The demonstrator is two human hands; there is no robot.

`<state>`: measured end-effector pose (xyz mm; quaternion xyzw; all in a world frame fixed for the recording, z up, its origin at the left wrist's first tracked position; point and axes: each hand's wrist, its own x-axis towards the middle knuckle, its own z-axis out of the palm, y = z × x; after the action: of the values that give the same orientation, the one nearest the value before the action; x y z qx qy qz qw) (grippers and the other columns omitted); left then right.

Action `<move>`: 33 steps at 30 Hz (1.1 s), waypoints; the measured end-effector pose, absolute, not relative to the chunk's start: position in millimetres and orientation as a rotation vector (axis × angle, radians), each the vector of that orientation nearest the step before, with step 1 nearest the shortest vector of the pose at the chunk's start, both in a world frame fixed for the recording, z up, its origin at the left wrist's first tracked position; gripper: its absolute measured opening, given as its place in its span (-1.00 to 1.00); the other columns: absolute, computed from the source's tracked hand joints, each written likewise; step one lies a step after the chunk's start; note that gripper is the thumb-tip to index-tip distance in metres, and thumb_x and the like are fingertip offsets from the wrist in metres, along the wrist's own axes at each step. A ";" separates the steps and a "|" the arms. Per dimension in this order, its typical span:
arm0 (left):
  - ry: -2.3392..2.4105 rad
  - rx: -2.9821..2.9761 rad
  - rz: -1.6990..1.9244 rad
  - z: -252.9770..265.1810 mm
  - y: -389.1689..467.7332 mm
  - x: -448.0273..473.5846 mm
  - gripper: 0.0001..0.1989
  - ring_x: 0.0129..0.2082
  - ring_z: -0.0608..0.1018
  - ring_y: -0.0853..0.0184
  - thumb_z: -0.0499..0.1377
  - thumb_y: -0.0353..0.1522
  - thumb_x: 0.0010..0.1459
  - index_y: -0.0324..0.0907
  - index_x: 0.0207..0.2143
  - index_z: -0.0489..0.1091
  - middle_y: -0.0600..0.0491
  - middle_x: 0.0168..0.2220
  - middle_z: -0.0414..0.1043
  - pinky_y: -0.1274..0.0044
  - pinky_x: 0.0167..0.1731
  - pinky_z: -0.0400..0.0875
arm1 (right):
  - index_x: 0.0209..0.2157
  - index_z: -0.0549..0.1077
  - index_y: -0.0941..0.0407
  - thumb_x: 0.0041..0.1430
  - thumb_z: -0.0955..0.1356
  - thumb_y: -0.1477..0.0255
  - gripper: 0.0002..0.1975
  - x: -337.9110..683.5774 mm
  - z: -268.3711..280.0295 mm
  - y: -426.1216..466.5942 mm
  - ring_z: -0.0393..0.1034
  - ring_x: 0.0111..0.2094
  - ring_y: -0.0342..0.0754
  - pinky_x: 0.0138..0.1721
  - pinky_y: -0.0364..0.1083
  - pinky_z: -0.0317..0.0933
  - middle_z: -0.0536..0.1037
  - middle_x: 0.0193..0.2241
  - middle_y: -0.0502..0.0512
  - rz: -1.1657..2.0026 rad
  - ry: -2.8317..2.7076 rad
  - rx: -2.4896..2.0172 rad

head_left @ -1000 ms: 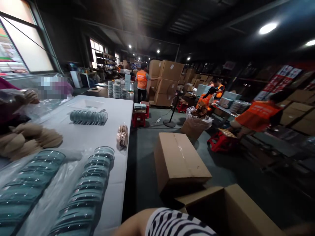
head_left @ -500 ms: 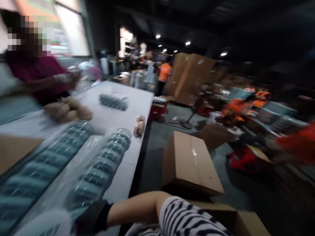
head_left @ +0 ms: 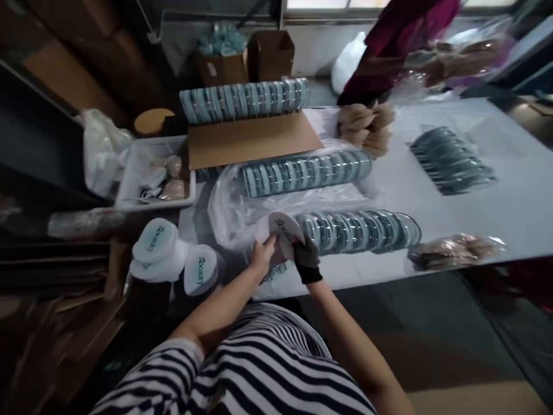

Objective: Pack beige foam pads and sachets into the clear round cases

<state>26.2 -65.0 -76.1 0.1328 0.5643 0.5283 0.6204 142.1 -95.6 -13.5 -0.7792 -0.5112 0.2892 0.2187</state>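
Note:
My left hand (head_left: 262, 257), bare, grips the left edge of a white rounded card (head_left: 283, 227) with printed lettering. On the card's right edge is my right hand (head_left: 307, 257), closed and wearing a dark glove. Just beyond the right hand lies a row of clear round plastic cases (head_left: 354, 230), standing on edge side by side. Part of the nearest cases is hidden by the card and glove. Stacks of similar white cards (head_left: 156, 241) with teal lettering lie to my left. A second row of clear cases (head_left: 309, 173) rests on plastic film (head_left: 231, 202) farther back.
A white basket (head_left: 190, 196) holds beige items. Behind the film are a cardboard sheet (head_left: 254, 138) and another row of cases (head_left: 246, 99). Beige bundles (head_left: 367, 128) and a wrapped beige pack (head_left: 458, 251) lie on the white table (head_left: 514, 213). A co-worker in a magenta top (head_left: 401, 40) handles bagged items across it.
My view has swung left and down from the room to the table. Both hands now show on the white card; before, only the gloved arm was in sight, near a blurred white shape.

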 end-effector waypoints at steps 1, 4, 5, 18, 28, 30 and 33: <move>1.281 0.317 1.234 -76.4 -62.2 23.7 -0.68 -0.19 0.63 0.21 0.43 -0.34 -0.13 -0.20 -0.27 0.54 -0.02 -0.30 0.61 0.44 -0.14 0.50 | 0.02 0.47 0.25 0.32 0.17 0.28 -0.55 147.6 -12.5 -103.3 0.48 -0.17 0.09 -0.20 -0.06 0.33 0.59 -0.16 0.31 0.747 -1.355 -2.203; 1.278 0.233 1.268 -79.3 -49.0 5.4 -0.72 -0.18 0.63 0.15 0.41 -0.33 -0.09 -0.25 -0.30 0.53 -0.07 -0.34 0.61 0.36 -0.12 0.52 | -0.02 0.48 0.21 0.29 0.20 0.18 -0.54 167.3 -8.7 -143.7 0.49 -0.20 0.13 -0.27 -0.06 0.29 0.60 -0.22 0.32 0.580 -1.500 -2.352; 1.289 0.170 1.281 -81.4 -44.4 -1.7 -0.74 -0.19 0.64 0.13 0.40 -0.34 -0.07 -0.27 -0.30 0.53 -0.09 -0.34 0.61 0.32 -0.12 0.53 | -0.04 0.49 0.19 0.28 0.23 0.19 -0.57 172.2 -7.6 -160.5 0.49 -0.22 0.13 -0.29 -0.07 0.27 0.60 -0.25 0.31 0.578 -1.641 -2.385; 1.259 0.038 1.360 -92.5 -41.9 -9.2 -0.72 -0.08 0.61 0.13 0.38 -0.42 -0.03 -0.26 -0.21 0.51 -0.10 -0.22 0.62 0.30 -0.03 0.52 | 0.12 0.28 0.11 0.36 0.17 0.21 -0.60 109.2 -45.7 -145.5 0.54 -0.22 0.09 -0.27 -0.04 0.24 0.61 -0.26 0.25 0.945 -2.292 -2.483; 1.290 0.026 1.374 -94.9 -46.2 -6.0 -0.69 -0.16 0.63 0.15 0.38 -0.41 -0.04 -0.31 -0.19 0.50 -0.11 -0.24 0.61 0.27 -0.05 0.52 | 0.03 0.39 0.05 0.40 0.14 0.20 -0.63 121.0 -53.7 -160.5 0.53 -0.24 -0.01 -0.31 -0.13 0.19 0.62 -0.22 0.14 0.947 -2.145 -2.408; 1.290 0.034 1.376 -96.4 -46.4 -5.2 -0.69 -0.17 0.63 0.17 0.38 -0.41 -0.04 -0.31 -0.20 0.51 -0.10 -0.25 0.62 0.30 -0.05 0.52 | 0.01 0.41 0.05 0.39 0.17 0.22 -0.66 122.1 -61.3 -163.3 0.53 -0.25 0.00 -0.32 -0.13 0.18 0.62 -0.23 0.15 0.973 -2.176 -2.387; 1.297 0.042 1.385 -98.2 -46.8 -4.1 -0.69 -0.16 0.63 0.18 0.39 -0.42 -0.06 -0.30 -0.21 0.52 -0.09 -0.27 0.62 0.34 -0.06 0.51 | 0.01 0.42 0.05 0.40 0.14 0.32 -0.68 122.1 -77.5 -162.8 0.53 -0.25 0.01 -0.31 -0.11 0.19 0.62 -0.21 0.18 1.000 -2.217 -2.422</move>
<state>-4.1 -46.8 -98.2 0.0180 0.5554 0.5932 0.5825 122.1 -162.8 -77.5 -0.6982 -0.6391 0.2883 -0.1448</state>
